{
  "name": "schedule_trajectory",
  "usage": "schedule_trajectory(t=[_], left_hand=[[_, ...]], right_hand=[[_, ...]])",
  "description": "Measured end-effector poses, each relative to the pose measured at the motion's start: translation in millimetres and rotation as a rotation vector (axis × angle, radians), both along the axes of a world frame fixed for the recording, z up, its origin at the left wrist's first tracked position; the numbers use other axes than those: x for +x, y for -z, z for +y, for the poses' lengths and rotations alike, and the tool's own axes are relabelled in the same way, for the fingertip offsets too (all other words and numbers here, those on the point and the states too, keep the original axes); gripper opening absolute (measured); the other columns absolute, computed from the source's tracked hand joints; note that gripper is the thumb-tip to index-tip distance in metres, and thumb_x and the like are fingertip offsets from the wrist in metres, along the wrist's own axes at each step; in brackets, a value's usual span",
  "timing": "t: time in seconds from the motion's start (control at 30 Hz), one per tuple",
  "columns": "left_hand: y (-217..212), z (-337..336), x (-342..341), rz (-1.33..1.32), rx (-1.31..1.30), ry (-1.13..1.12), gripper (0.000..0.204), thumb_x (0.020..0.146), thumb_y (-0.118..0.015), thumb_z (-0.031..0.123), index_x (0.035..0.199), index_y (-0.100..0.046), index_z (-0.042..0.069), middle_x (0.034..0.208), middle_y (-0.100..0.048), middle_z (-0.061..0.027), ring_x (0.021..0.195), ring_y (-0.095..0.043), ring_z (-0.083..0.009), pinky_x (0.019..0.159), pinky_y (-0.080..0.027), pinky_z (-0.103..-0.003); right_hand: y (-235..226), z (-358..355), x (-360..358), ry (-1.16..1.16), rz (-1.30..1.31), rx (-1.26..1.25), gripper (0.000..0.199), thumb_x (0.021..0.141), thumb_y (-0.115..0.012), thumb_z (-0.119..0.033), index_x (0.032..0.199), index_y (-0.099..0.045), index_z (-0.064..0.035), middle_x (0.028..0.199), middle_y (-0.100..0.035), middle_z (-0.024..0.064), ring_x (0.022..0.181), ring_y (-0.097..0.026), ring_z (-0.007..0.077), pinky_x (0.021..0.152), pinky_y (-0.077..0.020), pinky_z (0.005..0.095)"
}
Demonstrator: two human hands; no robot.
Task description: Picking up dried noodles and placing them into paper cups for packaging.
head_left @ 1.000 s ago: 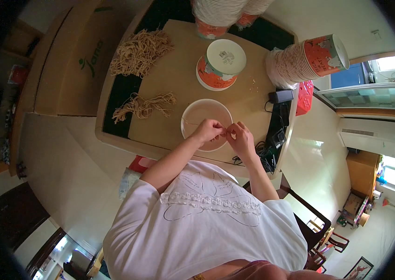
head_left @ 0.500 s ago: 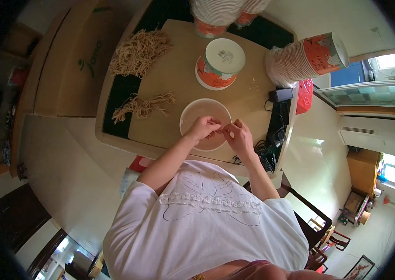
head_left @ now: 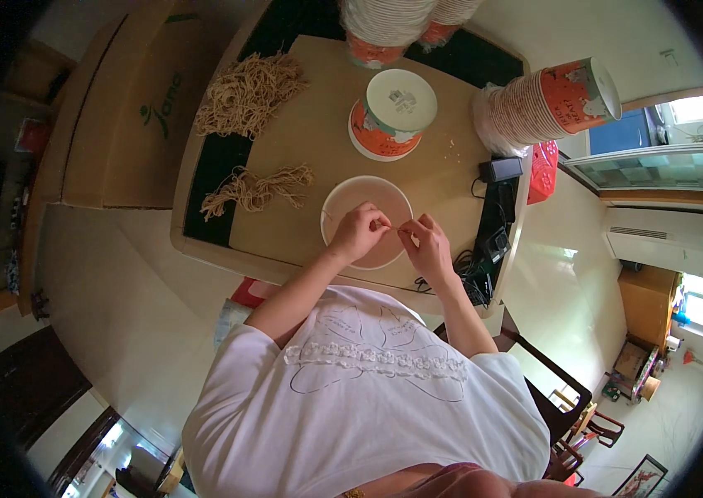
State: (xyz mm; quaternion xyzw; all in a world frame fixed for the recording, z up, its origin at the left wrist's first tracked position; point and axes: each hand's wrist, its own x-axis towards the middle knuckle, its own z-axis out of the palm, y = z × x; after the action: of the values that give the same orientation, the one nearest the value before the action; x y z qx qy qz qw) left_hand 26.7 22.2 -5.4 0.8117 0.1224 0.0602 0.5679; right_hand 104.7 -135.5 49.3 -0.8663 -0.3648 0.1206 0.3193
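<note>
My left hand point(head_left: 358, 233) and my right hand point(head_left: 428, 249) are both pinched, facing each other over the near right part of a white paper tub point(head_left: 343, 193). A short bit of thin tan string seems to run between the fingertips; most of it is hidden by the fingers. The tub stands mouth up on the brown board. At its left inside wall a small end of string point(head_left: 328, 216) shows. To the left lie a small bundle of tan string point(head_left: 258, 189) and a larger tangled heap of string point(head_left: 250, 93).
An upside-down orange and white tub point(head_left: 385, 137) stands beyond the open one. Stacked tubs in plastic wrap point(head_left: 526, 112) lie at the right, more stacks point(head_left: 385, 21) at the back. A black adapter point(head_left: 501, 170) and cables point(head_left: 474, 278) line the right edge. A large carton point(head_left: 131, 108) stands left.
My fingertips have drawn slightly apart, and my left hand's fingers have closed up into a tighter pinch. The tub stays almost where it was.
</note>
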Motion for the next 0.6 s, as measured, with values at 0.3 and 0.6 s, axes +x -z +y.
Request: schedule_trajectory(t=[0.3,0.6], left_hand=[[-11,-2,4,-0.147,0.183,-0.025,0.005,0.076,-0.067,0.007,0.079,-0.064,0.005,0.082,-0.061,-0.0080,0.072,-0.063,-0.0203,0.062,-0.049,-0.033],[-14,-6,6,-0.023,0.054,-0.119,0.006,0.075,-0.066,0.006,0.076,-0.062,0.003,0.078,-0.060,-0.0099,0.069,-0.061,-0.0245,0.060,-0.049,-0.033]], right_hand=[[4,-1,1,-0.011,0.008,0.022,0.006,0.079,-0.062,-0.011,0.084,-0.064,-0.0083,0.075,-0.054,0.0132,0.073,-0.056,0.0324,0.065,-0.0463,0.0404],[3,0,2,-0.038,-0.006,0.012,0.005,0.077,-0.062,-0.009,0.082,-0.062,-0.0085,0.075,-0.053,0.0129,0.073,-0.056,0.0327,0.063,-0.0452,0.0410]])
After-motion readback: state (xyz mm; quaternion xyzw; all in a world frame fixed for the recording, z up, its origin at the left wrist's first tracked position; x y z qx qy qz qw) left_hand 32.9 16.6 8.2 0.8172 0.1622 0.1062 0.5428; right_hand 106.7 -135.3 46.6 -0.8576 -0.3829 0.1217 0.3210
